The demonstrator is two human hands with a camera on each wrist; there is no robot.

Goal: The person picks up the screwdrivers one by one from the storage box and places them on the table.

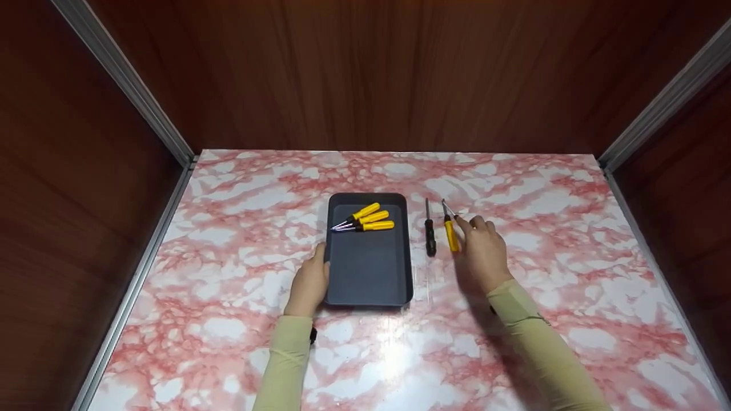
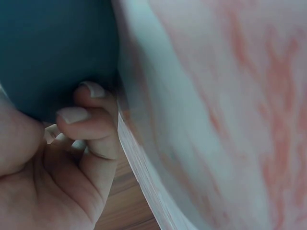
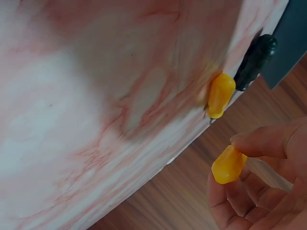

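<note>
My left hand (image 1: 308,282) grips the left side of a dark grey rectangular tray (image 1: 368,271); in the left wrist view its curled fingertips (image 2: 74,115) press on the tray's wall. Three screwdrivers with yellow handles (image 1: 378,226) lie fanned in the tray's far part, tips to the left. To the tray's right, my right hand (image 1: 484,248) holds another yellow-handled screwdriver (image 3: 228,165) between thumb and fingers, its metal shaft pointing away and left. Just left of that hand lie a yellow-handled screwdriver (image 1: 451,235) and a black-handled screwdriver (image 1: 430,237) on the table.
The table (image 1: 228,274) has a glossy red and white marbled top. Dark wood panels (image 1: 371,74) stand behind it and at both sides, with metal rails (image 1: 131,80) in the corners.
</note>
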